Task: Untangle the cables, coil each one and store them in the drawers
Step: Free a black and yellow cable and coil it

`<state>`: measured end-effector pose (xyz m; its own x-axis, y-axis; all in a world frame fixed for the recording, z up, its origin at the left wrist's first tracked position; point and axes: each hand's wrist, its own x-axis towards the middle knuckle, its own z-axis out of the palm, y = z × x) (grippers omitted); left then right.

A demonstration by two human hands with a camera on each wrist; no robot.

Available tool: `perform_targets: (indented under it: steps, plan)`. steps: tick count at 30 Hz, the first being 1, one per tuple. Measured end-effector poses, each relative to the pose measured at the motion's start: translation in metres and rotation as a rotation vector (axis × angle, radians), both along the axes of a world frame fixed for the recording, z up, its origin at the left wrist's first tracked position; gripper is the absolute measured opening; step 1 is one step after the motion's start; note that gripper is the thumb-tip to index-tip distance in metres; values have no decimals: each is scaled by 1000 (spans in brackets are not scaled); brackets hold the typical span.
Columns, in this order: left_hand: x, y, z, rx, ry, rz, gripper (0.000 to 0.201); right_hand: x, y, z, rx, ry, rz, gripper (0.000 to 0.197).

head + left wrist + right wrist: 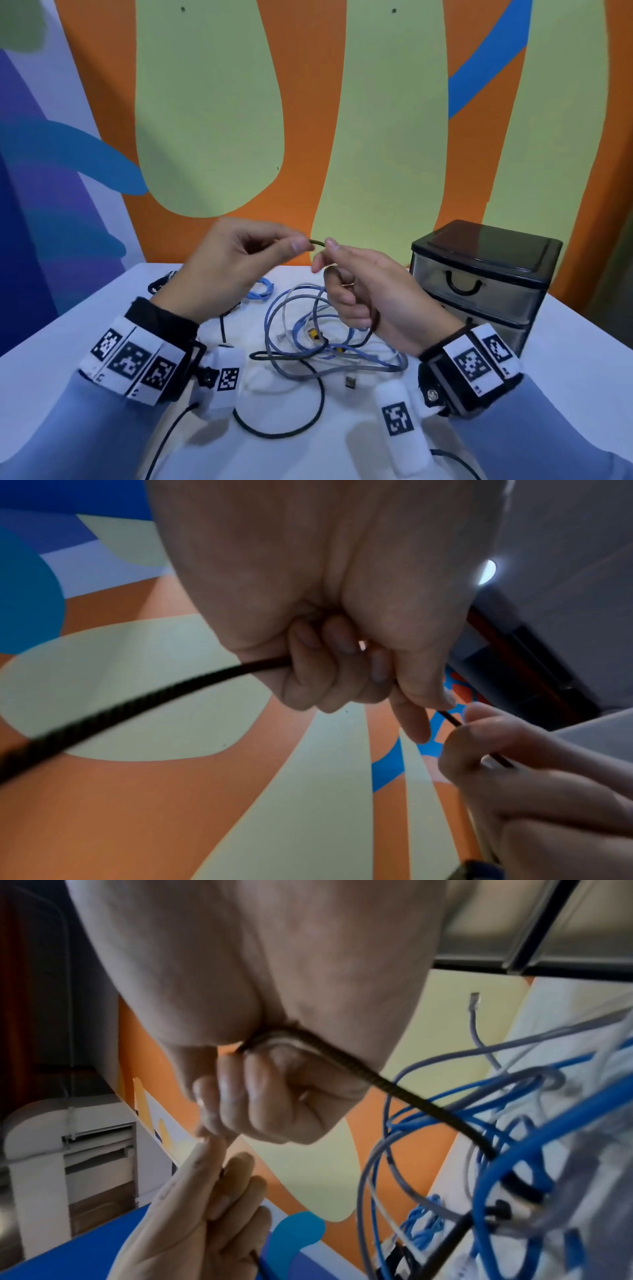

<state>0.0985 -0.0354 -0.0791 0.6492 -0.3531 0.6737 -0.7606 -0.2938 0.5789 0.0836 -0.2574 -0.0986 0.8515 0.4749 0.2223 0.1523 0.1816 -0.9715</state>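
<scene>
Both hands are raised above the table and hold one black braided cable [317,243] between them. My left hand [236,263] pinches it with thumb and forefinger, and the cable [137,702] trails out past the curled fingers. My right hand [363,291] pinches the other side of the short stretch, and the cable [394,1088] runs through its curled fingers down into the pile. A tangle of blue and grey cables [325,329] lies on the white table [68,342] below the hands. The black cable's loop [291,421] lies in front of the tangle.
A black three-drawer unit [479,284] with clear drawers, all closed, stands at the right rear of the table. A small coiled light-blue cable [262,289] and a dark bundle [161,282] lie at the back left. A painted wall rises close behind the table.
</scene>
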Motion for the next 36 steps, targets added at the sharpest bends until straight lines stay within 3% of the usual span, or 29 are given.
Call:
perform_targets:
  steps: [3,6,13,17,21,25,27,30,33,36]
  plan:
    - [4,-5,-3,-18,19,-1,19,-2,0,4,116,60,63,34]
    - [13,6,-5,-113,33,139,18,0,-7,9,265,150,81,38]
    - [2,-1,-3,-142,-26,164,19,0,-10,8,273,139,52,30]
    - [-4,-10,-1,-41,-41,123,16,-3,-10,12,308,136,60,31]
    - [3,-13,-9,68,-24,238,21,-3,-6,12,335,91,1,40]
    - [-5,-25,-16,320,53,230,26,3,-5,7,410,52,-103,37]
    - [-14,-36,-16,465,31,199,23,4,-1,5,465,24,-149,35]
    - [-23,-45,-16,602,-15,191,36,7,2,2,522,-49,-203,34]
    - [-33,-48,-12,643,-6,164,37,10,5,-2,425,-163,-365,34]
    - [-40,-45,-4,524,69,11,41,10,6,-6,202,-270,-472,35]
